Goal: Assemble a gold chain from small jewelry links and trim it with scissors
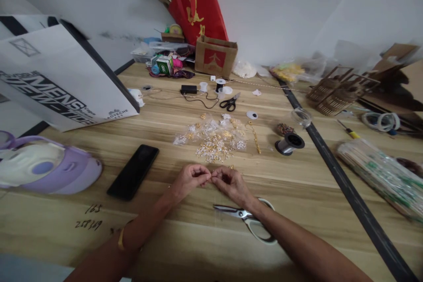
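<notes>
My left hand (192, 179) and my right hand (231, 183) meet fingertip to fingertip above the wooden table. Both are closed in a pinch; whatever lies between the fingers is too small to name. Just beyond them spreads a pile of small gold and silver beads (214, 147), with clear plastic bags of jewelry findings (211, 128) behind it. A gold chain (255, 136) lies to the right of the bags. Under my right wrist rest large scissors (243, 214) with pale handles, partly covered by the forearm.
Left of my hands are a black phone (134, 172) and a purple-and-white visor-like object (49, 165). A wire spool (290, 143), a bead container (284, 129) and black scissors (230, 102) lie farther back. A paper bag (216, 57) stands near the wall; wrapped sticks (380, 174) lie right.
</notes>
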A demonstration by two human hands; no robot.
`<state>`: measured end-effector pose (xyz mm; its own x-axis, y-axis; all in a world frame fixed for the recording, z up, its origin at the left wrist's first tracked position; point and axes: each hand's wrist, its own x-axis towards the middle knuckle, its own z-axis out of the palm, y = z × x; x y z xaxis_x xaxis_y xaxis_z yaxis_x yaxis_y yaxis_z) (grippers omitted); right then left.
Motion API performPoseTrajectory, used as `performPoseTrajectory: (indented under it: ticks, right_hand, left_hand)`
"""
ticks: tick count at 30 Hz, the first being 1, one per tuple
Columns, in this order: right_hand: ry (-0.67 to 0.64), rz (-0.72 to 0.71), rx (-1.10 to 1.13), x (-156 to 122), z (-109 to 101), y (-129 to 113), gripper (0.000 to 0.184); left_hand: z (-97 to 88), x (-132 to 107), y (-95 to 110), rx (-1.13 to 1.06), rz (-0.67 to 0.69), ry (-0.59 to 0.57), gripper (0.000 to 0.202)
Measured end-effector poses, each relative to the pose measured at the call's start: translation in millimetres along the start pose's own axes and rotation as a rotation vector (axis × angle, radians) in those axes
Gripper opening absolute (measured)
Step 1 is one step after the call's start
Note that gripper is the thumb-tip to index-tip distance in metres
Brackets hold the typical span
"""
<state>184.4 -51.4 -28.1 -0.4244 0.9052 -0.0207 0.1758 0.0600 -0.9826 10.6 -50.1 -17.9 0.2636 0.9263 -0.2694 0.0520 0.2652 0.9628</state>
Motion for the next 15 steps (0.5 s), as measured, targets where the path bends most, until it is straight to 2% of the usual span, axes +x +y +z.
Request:
performPoseTrajectory:
  ticks: [9, 15]
  right_hand:
    - [-0.007, -0.014, -0.011, 0.0, 0.2, 1.2, 0.019]
    - [-0.008, -0.021, -0.031, -0.4, 0.0, -1.2, 0.019]
  left_hand:
    - [3.5, -1.5, -4.8, -0.016, 0.046, 0.047, 0.021]
    - [3.3, -2.3, -5.8, -0.017, 0.073, 0.037, 0.021]
